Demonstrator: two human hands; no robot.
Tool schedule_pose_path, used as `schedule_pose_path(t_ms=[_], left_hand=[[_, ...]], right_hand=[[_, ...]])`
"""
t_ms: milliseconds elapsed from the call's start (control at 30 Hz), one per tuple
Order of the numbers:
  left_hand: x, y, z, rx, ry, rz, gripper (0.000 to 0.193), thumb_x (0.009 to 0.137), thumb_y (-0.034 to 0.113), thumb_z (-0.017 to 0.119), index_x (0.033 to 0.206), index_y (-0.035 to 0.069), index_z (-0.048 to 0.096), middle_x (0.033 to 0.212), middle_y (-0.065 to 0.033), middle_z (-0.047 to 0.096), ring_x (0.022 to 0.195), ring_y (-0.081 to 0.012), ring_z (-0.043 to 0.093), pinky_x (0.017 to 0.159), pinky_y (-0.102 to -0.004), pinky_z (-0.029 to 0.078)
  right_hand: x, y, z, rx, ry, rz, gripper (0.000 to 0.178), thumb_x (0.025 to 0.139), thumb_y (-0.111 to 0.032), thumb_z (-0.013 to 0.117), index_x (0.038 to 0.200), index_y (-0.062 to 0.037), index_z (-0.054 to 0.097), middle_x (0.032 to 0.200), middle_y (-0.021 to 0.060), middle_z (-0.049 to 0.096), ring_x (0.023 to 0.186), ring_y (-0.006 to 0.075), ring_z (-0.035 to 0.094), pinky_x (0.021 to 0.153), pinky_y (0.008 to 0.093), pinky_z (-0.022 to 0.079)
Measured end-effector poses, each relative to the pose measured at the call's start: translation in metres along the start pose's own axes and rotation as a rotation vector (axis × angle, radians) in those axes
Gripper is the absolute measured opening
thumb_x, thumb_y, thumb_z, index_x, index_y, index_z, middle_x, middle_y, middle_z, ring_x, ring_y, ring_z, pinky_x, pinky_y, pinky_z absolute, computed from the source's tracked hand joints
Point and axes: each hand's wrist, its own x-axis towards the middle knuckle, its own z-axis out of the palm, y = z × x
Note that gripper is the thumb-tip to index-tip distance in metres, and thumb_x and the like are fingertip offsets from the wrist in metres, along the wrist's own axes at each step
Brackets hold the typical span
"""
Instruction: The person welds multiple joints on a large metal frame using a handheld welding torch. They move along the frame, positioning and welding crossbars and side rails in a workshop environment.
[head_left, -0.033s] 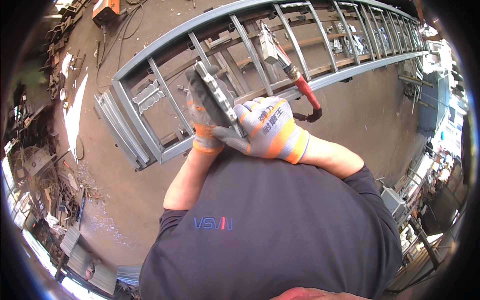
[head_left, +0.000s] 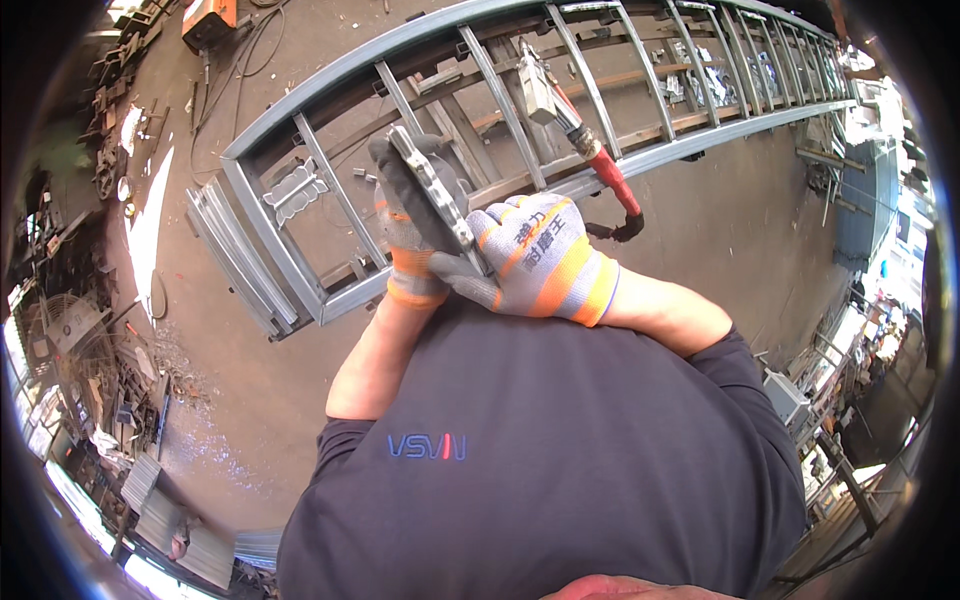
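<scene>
I see both gloved hands, left hand (head_left: pixel 410 225) and right hand (head_left: pixel 535 260), fingers clamped on a stiff, probably heavy flat metal bracket (head_left: pixel 432 190) above the steel ladder frame (head_left: pixel 300 270); gripping its edges seems best.

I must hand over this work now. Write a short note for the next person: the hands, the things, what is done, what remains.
Left hand: gloved, gripping the flat metal bracket from behind.
Right hand: gloved, closed over the bracket's lower end.
Both are held up in front of the chest, above the long grey steel frame on the floor.
A red-handled tool lies across the frame rungs.
Done: bracket is in hand.
Left: bracket is not yet on the frame.
</scene>
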Motion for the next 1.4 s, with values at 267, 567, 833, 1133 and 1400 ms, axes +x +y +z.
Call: schedule_pose_path(t_ms=[267, 567, 833, 1133, 1400], left_hand=[[-0.007, -0.011, -0.019, -0.347, -0.218, -0.266, 0.045, 0.113, 0.058, 0.047, 0.108, 0.015, 0.059, 0.079, 0.0019, 0.054, 0.066, -0.0117, 0.054, 0.053, -0.0282, 0.044], [-0.007, -0.003, 0.005, 0.023, 0.085, -0.212, 0.069, 0.106, 0.078, 0.043, 0.094, 0.013, 0.060, 0.073, 0.0013, 0.057, 0.060, -0.0100, 0.056, 0.052, -0.0290, 0.046], [-0.009, 0.002, 0.012, 0.175, 0.074, 0.001, 0.060, 0.114, 0.062, 0.043, 0.122, 0.006, 0.063, 0.086, -0.0029, 0.062, 0.072, -0.0153, 0.062, 0.062, -0.0290, 0.054], [-0.029, 0.033, -0.007, 0.458, -0.279, 0.253, 0.029, 0.107, 0.026, 0.069, 0.118, -0.001, 0.073, 0.090, -0.0010, 0.069, 0.084, -0.0085, 0.061, 0.073, -0.0274, 0.049], [-0.026, 0.029, 0.026, 1.185, -0.402, 0.961, 0.016, 0.083, 0.017, 0.087, 0.092, 0.007, 0.080, 0.072, -0.0103, 0.067, 0.062, -0.0279, 0.066, 0.059, -0.0355, 0.052]], right_hand=[[-0.007, -0.005, 0.008, 0.084, -0.008, -0.096, 0.042, 0.093, -0.046, 0.076, 0.082, -0.0049, 0.070, 0.061, 0.0134, 0.064, 0.051, 0.0329, 0.065, 0.051, 0.0446, 0.049], [-0.003, -0.013, 0.000, 0.116, 0.016, 0.037, 0.042, 0.093, -0.045, 0.076, 0.084, -0.0052, 0.068, 0.067, 0.0146, 0.067, 0.061, 0.0362, 0.069, 0.057, 0.0461, 0.054], [-0.014, -0.005, -0.002, 0.115, 0.081, 0.081, 0.036, 0.092, -0.038, 0.083, 0.085, -0.0058, 0.067, 0.074, 0.0124, 0.067, 0.065, 0.0340, 0.068, 0.058, 0.0444, 0.051], [-0.057, 0.058, 0.013, 1.291, -0.150, 0.399, 0.027, 0.094, -0.014, 0.081, 0.115, 0.0000, 0.073, 0.100, 0.0009, 0.074, 0.094, 0.0112, 0.065, 0.087, 0.0322, 0.054], [-0.074, 0.117, 0.021, 0.978, -0.203, 0.119, 0.030, 0.091, -0.020, 0.080, 0.114, -0.0018, 0.075, 0.101, 0.0078, 0.074, 0.097, 0.0199, 0.068, 0.092, 0.0365, 0.055]])
